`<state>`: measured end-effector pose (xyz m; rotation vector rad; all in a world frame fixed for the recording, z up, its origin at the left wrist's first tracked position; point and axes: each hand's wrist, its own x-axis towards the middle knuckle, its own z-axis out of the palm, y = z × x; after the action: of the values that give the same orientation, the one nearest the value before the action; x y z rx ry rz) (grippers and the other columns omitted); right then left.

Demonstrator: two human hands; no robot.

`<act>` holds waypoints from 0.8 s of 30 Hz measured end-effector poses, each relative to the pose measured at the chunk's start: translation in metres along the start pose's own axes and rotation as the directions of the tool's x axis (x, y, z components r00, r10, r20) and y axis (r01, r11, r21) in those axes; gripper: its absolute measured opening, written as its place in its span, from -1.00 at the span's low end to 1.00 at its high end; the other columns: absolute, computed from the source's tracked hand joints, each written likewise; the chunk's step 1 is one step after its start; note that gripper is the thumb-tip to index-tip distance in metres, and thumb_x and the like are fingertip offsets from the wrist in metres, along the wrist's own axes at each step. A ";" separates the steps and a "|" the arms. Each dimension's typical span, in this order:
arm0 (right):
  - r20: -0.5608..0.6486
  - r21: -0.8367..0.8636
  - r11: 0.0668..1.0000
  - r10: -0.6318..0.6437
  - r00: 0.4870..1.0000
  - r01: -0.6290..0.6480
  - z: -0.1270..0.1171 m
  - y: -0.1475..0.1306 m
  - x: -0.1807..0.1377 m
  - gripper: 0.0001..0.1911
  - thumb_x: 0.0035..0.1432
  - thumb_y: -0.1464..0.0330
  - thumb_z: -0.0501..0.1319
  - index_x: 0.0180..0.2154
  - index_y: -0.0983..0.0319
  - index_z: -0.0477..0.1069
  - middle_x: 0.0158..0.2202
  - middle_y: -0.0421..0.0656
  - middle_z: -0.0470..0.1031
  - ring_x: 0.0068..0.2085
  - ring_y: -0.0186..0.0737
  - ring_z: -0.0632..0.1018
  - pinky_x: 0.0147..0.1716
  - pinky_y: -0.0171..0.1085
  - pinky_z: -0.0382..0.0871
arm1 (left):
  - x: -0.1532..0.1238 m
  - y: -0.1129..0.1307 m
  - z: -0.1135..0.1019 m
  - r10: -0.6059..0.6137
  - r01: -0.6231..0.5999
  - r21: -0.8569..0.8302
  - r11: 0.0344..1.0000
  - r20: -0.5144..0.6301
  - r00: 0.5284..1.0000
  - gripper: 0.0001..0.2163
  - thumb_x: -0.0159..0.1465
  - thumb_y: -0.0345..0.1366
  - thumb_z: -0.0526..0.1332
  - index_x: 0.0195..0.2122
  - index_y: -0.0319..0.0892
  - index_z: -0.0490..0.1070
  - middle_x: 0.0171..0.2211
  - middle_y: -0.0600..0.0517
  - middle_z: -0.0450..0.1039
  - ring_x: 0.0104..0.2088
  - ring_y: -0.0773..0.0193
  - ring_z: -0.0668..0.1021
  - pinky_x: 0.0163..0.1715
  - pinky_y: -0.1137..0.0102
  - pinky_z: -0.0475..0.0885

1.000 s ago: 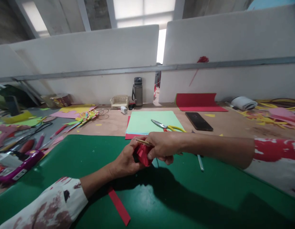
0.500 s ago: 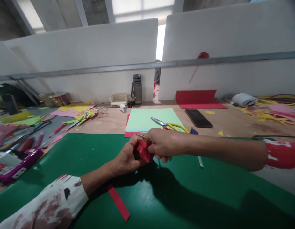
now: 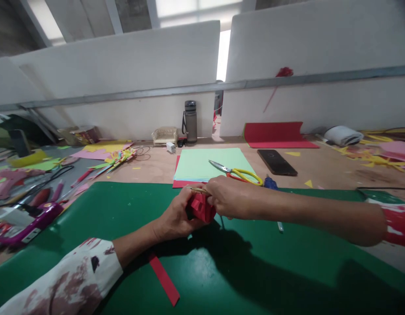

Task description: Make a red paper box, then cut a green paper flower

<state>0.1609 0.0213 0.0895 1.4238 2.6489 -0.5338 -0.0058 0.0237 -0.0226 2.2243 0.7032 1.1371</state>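
A folded red paper piece (image 3: 202, 206) is gripped between both hands just above the green cutting mat (image 3: 123, 210), near the mat's far edge. The left hand (image 3: 176, 216) is closed around the paper's left and lower side, with the wrist bent and the forearm running back toward the lower left in a white sleeve blotched with red. The right hand (image 3: 227, 197) is brought in from the right, its forearm stretched almost level across the mat, and its fingers are pinched shut on the paper's top and right side. A thin wooden stick (image 3: 196, 189) is seen projecting to the left from the top of the paper, at the right hand's fingertips; which fingers press it cannot be told. 1 red paper strip (image 3: 164, 281) lies flat on the mat near the left forearm. Beyond the hands, yellow-handled scissors (image 3: 237, 172) rest on a light green sheet (image 3: 202, 162), and a black phone (image 3: 276, 162) lies just to the right.
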 end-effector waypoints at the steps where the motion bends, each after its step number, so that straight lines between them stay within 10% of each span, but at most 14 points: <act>1: -0.002 -0.016 1.000 0.005 1.000 -0.005 0.000 0.001 0.000 -0.88 -0.14 0.55 0.10 -0.59 0.26 0.34 -0.72 -0.32 0.04 -0.69 -0.42 0.16 -0.71 -0.36 -0.08 | 0.000 0.000 0.000 -0.001 0.001 -0.004 1.000 0.004 1.000 -0.58 0.08 -0.33 0.31 -0.05 -0.18 0.23 -0.06 -0.11 0.41 -0.13 0.16 0.50 -0.19 0.29 0.42; 11: 0.260 0.291 0.952 0.015 0.965 -0.093 -0.001 0.011 0.007 -0.84 -0.08 0.53 0.07 -0.48 0.27 0.40 -0.60 -0.21 0.45 -0.62 -0.34 0.45 -0.69 -0.42 0.25 | 0.001 -0.002 0.000 0.012 -0.010 -0.035 0.999 0.041 0.999 -0.55 0.07 -0.35 0.33 -0.02 -0.18 0.23 -0.06 -0.12 0.37 -0.13 0.15 0.48 -0.15 0.25 0.40; 24: 0.351 0.309 0.930 0.085 0.932 -0.201 0.003 0.004 0.014 -0.89 -0.13 0.52 0.15 -0.45 0.27 0.40 -0.61 -0.26 0.42 -0.60 -0.35 0.46 -0.67 -0.43 0.30 | 0.001 -0.005 0.001 0.043 -0.040 -0.045 0.998 0.056 0.997 -0.58 0.07 -0.37 0.33 -0.04 -0.19 0.27 0.05 -0.18 0.32 -0.04 0.04 0.45 -0.02 0.11 0.35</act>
<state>0.1565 0.0330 0.0821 1.4400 2.2391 -1.1498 -0.0057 0.0284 -0.0256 2.2347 0.6052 1.0939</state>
